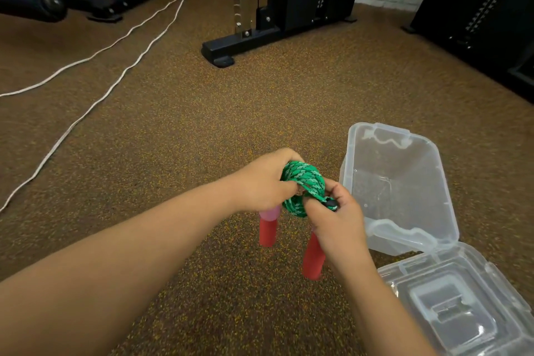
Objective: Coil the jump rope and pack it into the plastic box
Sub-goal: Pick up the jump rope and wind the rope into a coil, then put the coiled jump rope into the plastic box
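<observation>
Closest to me, by my right forearm, the clear lid (450,298) of the box lies flat on the floor. Just above it, my right hand (335,220) is closed round one red handle (313,257) of the jump rope, thumb and forefinger pinching the green cord where it meets the dark cap. My left hand (263,182) is curled tight on the other handle (267,228), its fingers also clamped over the top of the coil. Both handles hang downward, apart at their lower ends, clear of the floor as far as I can tell.

The coil (303,188) sits between my two hands, held in the air: a green braided cord flecked with paler green, wound into a small, dense bundle of overlapping loops, soft and a little loose at the lower edge. I judge the coiling is nearly done and I am tucking or securing the last turn. Next I need to keep the loops pinched so they don't spring open, bring the handles together, and carry the bundle to my right.

There, just beyond my right hand, the plastic box (404,136) stands open and tilted toward me, with nothing in it. Farther off, a white cable (121,75) trails over the speckled brown floor (173,124), and black gym machines (289,9) stand against the wall.
</observation>
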The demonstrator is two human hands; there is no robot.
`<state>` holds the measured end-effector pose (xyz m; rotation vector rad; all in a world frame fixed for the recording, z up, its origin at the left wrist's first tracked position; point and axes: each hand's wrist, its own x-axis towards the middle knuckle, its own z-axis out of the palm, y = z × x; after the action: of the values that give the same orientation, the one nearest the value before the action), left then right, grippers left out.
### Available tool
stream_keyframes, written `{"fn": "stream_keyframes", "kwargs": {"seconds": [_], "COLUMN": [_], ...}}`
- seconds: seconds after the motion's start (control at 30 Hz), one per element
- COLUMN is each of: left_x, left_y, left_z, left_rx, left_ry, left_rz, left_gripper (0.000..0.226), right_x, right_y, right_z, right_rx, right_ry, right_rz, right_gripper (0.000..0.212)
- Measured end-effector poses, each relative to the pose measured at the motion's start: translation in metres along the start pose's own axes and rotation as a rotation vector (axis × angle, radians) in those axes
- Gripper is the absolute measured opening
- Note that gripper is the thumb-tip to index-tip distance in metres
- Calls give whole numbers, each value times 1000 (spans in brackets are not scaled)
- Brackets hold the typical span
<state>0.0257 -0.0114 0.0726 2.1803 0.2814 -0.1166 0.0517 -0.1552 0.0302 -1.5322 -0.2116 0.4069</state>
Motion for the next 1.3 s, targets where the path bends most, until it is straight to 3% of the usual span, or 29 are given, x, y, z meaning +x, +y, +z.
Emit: {"fn": "stream_keyframes", "kwargs": {"seconds": [0.17, 0.43, 0.57, 0.67, 0.87, 1.0, 1.3], "left_x": [4, 8, 13, 16, 21, 20, 13], "left_y": [13, 14, 14, 12, 10, 7, 0], "left_z": [11, 9, 2, -5, -19, -22, -41], "left_rx": [100, 102, 66, 15, -85, -180, -313], "left_ry": [158, 99, 97, 100, 98, 100, 90], "left_rz": [77, 35, -6, -31, -81, -95, -123], "left_gripper": [38, 40, 38, 38, 37, 39, 35], "right_x": [-1, -6, -10, -7, 15, 22, 26], "right_y": [-1, -1, -9, -14, -13, 10, 4], "right_z": [2, -8, -25, -44, -96, -118, -117], "right_rx": [172, 75, -120, -334, -930, -1248, -1231], "right_ry": [-13, -124, -308, -278, -151, -216, -325], "right_rz": [9, -1, -36, -105, -264, -87, -15], "right_gripper": [34, 40, 77, 96, 78, 59, 44]}}
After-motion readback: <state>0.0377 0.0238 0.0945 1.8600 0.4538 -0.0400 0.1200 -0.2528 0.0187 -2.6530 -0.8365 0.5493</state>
